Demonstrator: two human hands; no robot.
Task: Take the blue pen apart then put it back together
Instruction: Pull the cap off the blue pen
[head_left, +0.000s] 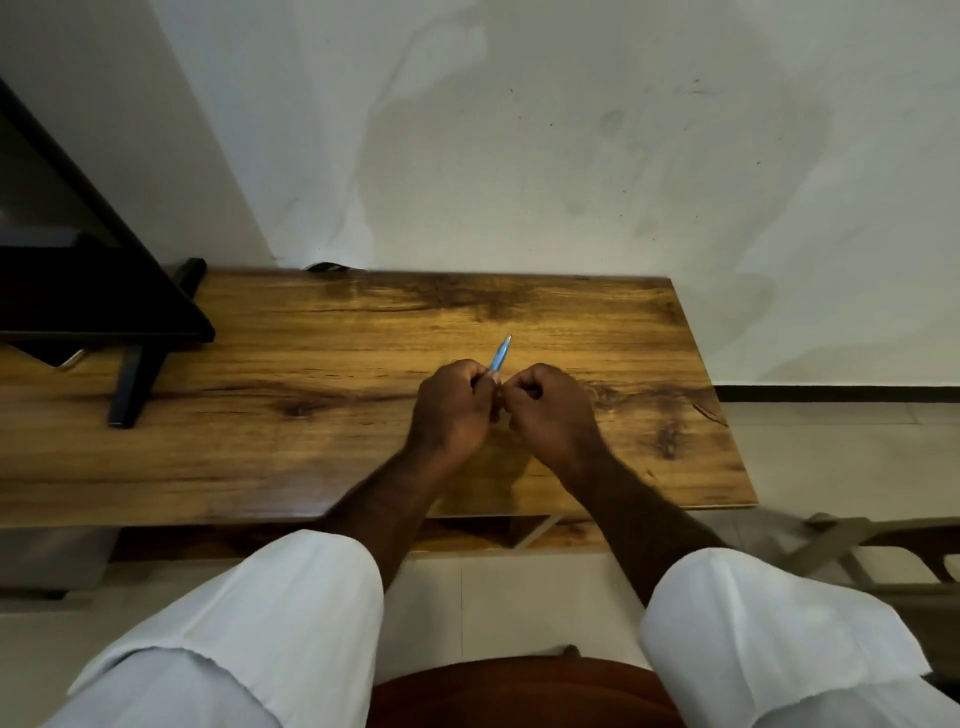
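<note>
- While our two hands meet over the middle of the counter, the blue pen sticks up from between them, its pointed tip aimed away from us and a little to the right.
- Our left hand is curled into a fist around the pen's lower part, with thumb and forefinger pinching the barrel just below the blue section that shows.
- Our right hand is also curled, its knuckles touching the left hand; we cannot tell whether it grips the pen's hidden rear end or some loose part, since the fingers cover everything there.
- Only the tapered front of the pen is visible; the rest is buried in our hands, so we cannot say whether it is whole or partly taken apart.
- Both hands are held over the wood, near the middle of its depth, and a dim shadow lies under them.
- Rolled white sleeves cover our arms up to the forearms.
- At far left on the counter stands a black monitor on a black stand foot, well apart from our hands.
- Behind the counter rises a pale, smudged wall.
</note>
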